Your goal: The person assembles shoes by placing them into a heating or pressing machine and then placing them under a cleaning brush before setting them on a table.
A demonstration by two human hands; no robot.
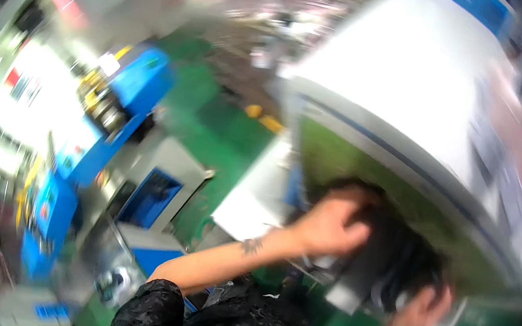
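My left hand reaches in front of a white machine housing, its fingers curled at the upper end of a dark, blurred thing. What this dark thing is, I cannot make out. Lower and farther right, my right hand is at the other end of it. Motion smears the fingers of that hand, so its hold cannot be told. A green panel on the housing lies just beyond both hands.
Blue machine units with metal parts stand at the left. Nearer is a grey cabinet with a blue recess. A white box-like surface sits beside my left forearm. The floor is green, and loose pale sheets hang at the housing's right.
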